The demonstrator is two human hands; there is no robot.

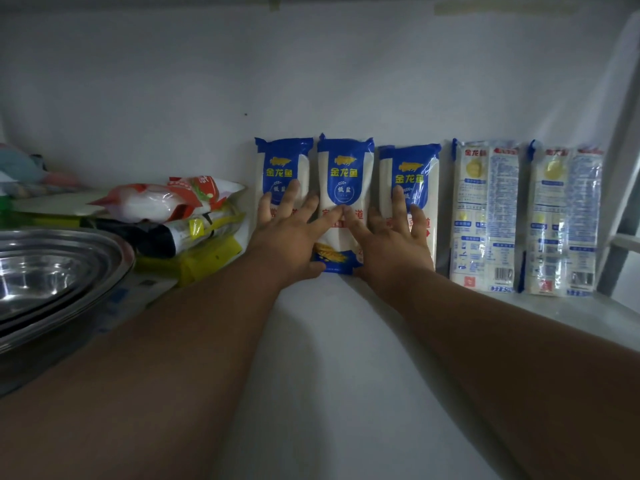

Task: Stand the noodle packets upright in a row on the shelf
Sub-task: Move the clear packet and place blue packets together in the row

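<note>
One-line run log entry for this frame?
phase: aligning row | left hand: flat on packets | right hand: flat on packets | noodle packets: five upright against wall

You are showing two bare forearms with no sleeves reaching them, and your left hand (pixel 289 237) and right hand (pixel 394 245) are wearing nothing

We are seeing five packets (pixel 346 188) standing in a row against the shelf's (pixel 329 341) back wall, three touching at the middle, two further right. Bags (pixel 180 216) are lying heaped left of the row; bowls (pixel 52 271) are sitting stacked at the left edge, before them.
</note>
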